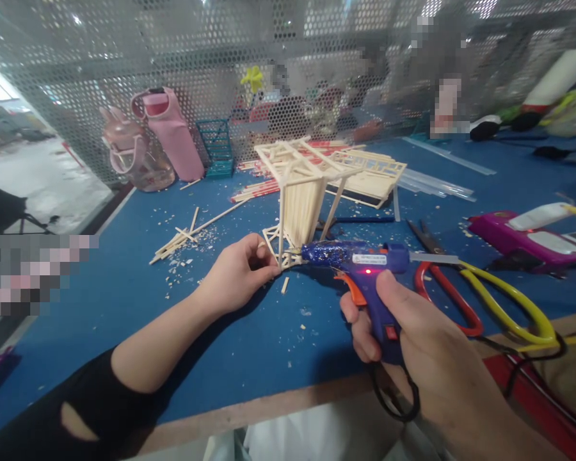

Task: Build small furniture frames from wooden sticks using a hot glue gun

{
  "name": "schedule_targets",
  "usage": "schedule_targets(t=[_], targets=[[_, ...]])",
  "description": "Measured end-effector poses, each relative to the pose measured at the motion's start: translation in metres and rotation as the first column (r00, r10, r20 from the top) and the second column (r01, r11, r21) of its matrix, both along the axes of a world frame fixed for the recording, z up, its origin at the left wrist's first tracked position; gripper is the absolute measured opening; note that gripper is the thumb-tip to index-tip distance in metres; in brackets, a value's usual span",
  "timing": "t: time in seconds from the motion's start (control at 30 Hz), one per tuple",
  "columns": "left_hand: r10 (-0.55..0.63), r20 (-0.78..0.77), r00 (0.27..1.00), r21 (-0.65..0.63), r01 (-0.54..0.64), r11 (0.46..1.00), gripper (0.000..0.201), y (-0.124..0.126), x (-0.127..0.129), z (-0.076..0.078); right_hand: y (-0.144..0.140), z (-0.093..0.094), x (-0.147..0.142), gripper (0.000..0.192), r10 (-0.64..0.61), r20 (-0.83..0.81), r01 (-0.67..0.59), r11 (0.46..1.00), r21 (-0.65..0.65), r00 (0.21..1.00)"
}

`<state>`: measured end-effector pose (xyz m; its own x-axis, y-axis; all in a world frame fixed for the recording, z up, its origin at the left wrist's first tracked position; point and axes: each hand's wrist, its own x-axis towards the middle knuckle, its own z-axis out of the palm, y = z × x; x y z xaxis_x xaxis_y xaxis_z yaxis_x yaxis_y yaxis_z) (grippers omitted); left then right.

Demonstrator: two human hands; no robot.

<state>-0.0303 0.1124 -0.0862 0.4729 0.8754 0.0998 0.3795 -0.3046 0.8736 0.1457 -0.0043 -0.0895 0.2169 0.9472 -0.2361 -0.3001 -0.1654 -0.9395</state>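
A small model made of wooden sticks (303, 206) stands upright on the blue tabletop, with a framed top and a solid stick wall. My left hand (237, 272) pinches the lower left corner of this model between thumb and fingers. In my right hand (403, 320) is a blue hot glue gun (360, 257) with an orange trigger, its red light glowing. The gun's nozzle points left and reaches the model's base near my left fingertips; whether it touches the wood I cannot tell. A clear glue stick (434, 258) juts from the gun's back.
Scissors with red and yellow handles (509, 301) lie right of the gun, near a purple device (532, 237). Loose sticks (182, 240) and scraps lie left. Behind are a pink bottle (175, 137), a teal holder (216, 150), clear glue sticks (432, 182) and a perforated metal panel (196, 57).
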Motion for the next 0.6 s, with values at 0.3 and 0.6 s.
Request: schedule_targets(t=[0.3, 0.6], targets=[[0.009, 0.006, 1.000, -0.013, -0.009, 1.000, 0.030, -0.001, 0.000, 0.001, 0.001, 0.003, 0.002, 0.045, 0.033, -0.096, -0.031, 0.999, 0.014, 0.995], [-0.030, 0.010, 1.000, -0.029, 0.030, 0.999, 0.029, 0.001, -0.004, 0.001, -0.007, -0.003, 0.025, 0.035, -0.142, 0.281, 0.085, 0.975, 0.205, 0.949]])
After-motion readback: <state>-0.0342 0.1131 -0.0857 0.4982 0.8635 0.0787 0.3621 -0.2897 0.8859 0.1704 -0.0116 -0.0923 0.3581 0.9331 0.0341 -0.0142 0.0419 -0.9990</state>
